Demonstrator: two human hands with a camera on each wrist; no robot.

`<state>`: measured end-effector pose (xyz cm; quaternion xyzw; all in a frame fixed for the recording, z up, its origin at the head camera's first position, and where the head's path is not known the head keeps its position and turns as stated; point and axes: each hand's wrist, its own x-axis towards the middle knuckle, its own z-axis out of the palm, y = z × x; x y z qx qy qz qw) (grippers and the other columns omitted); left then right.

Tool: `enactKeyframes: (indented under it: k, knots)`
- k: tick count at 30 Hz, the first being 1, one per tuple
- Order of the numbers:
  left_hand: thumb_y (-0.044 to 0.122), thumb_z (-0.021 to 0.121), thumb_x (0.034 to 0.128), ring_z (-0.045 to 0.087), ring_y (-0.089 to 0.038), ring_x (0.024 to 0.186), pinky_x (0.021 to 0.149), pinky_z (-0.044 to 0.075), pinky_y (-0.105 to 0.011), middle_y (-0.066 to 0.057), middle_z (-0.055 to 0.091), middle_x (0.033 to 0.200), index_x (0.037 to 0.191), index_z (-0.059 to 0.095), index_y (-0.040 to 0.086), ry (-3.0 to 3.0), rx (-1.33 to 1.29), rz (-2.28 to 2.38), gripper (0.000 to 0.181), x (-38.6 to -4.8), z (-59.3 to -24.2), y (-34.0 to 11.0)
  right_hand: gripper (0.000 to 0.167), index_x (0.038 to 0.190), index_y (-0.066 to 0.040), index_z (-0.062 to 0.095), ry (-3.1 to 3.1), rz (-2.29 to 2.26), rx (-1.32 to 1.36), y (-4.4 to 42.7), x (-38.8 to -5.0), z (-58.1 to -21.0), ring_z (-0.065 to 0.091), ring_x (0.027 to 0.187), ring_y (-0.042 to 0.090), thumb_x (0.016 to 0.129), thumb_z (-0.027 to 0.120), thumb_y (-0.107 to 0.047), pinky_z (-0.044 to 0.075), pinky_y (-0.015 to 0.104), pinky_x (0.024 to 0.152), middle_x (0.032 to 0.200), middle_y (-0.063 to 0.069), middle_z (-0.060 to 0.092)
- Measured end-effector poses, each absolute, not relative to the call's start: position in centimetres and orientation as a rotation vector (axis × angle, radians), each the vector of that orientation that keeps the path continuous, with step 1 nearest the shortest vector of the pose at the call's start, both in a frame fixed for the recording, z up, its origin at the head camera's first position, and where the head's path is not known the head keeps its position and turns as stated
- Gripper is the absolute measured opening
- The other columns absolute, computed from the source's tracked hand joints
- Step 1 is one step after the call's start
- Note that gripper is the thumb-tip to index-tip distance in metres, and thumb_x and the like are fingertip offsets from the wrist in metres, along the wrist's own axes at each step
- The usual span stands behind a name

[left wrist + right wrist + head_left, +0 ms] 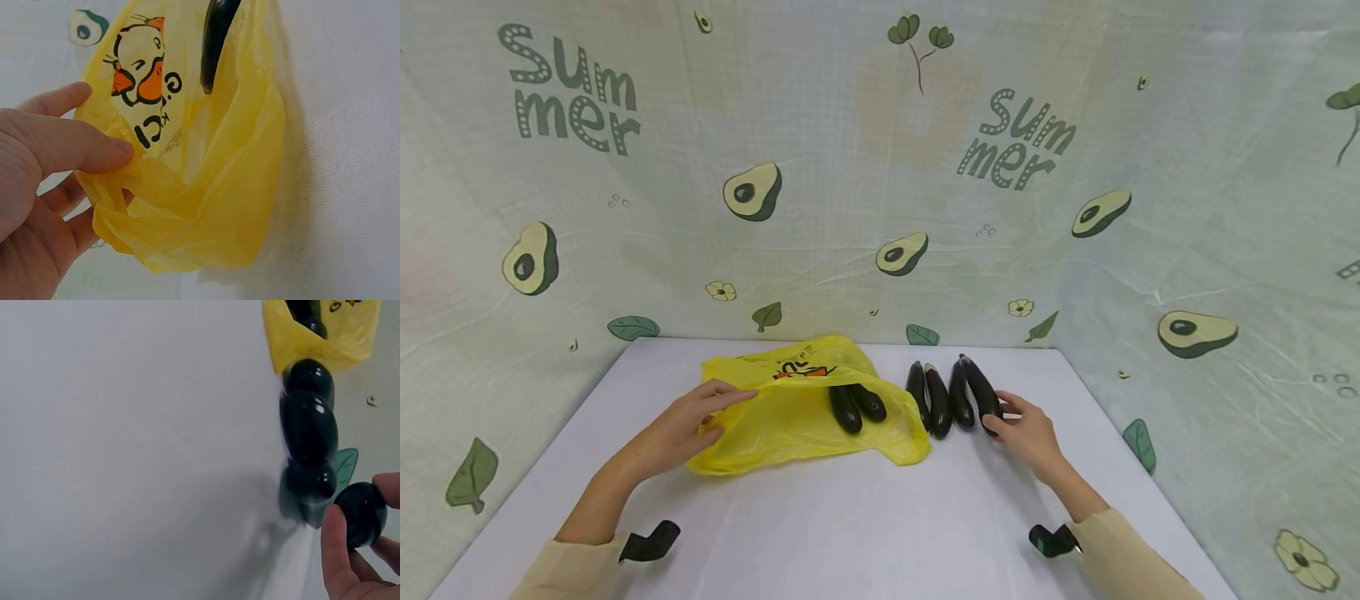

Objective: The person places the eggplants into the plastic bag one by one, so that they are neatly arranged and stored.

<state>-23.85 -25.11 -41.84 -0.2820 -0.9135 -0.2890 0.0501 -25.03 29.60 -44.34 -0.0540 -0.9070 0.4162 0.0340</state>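
A yellow plastic bag (760, 425) lies on the table with two dark eggplants (846, 410) at its opening. The left hand (688, 423) pinches the bag's edge between thumb and fingers; in the left wrist view the hand (56, 162) holds the crumpled yellow plastic (187, 219). Right of the bag several eggplants (937, 404) lie side by side. The right hand (1026, 429) grips the lower end of the rightmost eggplant (981, 387). In the right wrist view, the fingers of that hand (365, 550) are round the eggplant's rounded end (362, 515).
The white table (865, 525) ends at a cloth backdrop (820, 283) printed with avocados, leaves and lettering, which also hangs along both sides. Black wrist devices (651, 542) stick out from both beige sleeves (1123, 554).
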Motion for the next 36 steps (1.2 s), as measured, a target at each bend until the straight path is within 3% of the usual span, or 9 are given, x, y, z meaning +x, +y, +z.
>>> enactKeyframes:
  k: [11, 25, 36]
  knots:
    - [-0.014, 0.075, 0.0894, 0.055, -0.014, 0.099, 0.078, 0.053, -0.026, -0.004, 0.059, 0.135, 0.153, 0.060, 0.017, -2.775, -0.862, -0.877, 0.072, -23.9, -41.9, -25.0, 0.063, 0.154, -0.006, 0.054, -2.787, 1.309, -0.081, 27.6, -22.8, -42.7, 0.074, 0.105, 0.028, 0.097, 0.079, -0.019, 0.063, 0.035, 0.081, 0.138, 0.026, 0.064]
    - [-0.012, 0.075, 0.0907, 0.056, -0.016, 0.102, 0.081, 0.054, -0.027, -0.006, 0.059, 0.137, 0.154, 0.058, 0.016, -2.789, -0.857, -0.874, 0.071, -23.8, -41.5, -24.8, 0.061, 0.151, -0.009, 0.059, -2.784, 1.343, 0.057, 24.4, -20.9, -40.7, 0.070, 0.112, 0.033, 0.095, 0.081, -0.017, 0.064, 0.035, 0.079, 0.136, 0.019, 0.067]
    - [-0.011, 0.076, 0.0899, 0.056, -0.017, 0.104, 0.082, 0.054, -0.028, -0.006, 0.060, 0.136, 0.153, 0.059, 0.015, -2.772, -0.862, -0.856, 0.071, -23.7, -41.5, -24.7, 0.061, 0.150, -0.017, 0.061, -2.787, 1.360, 0.159, 22.1, -20.4, -40.3, 0.067, 0.110, 0.024, 0.093, 0.083, -0.018, 0.062, 0.029, 0.078, 0.132, 0.008, 0.069]
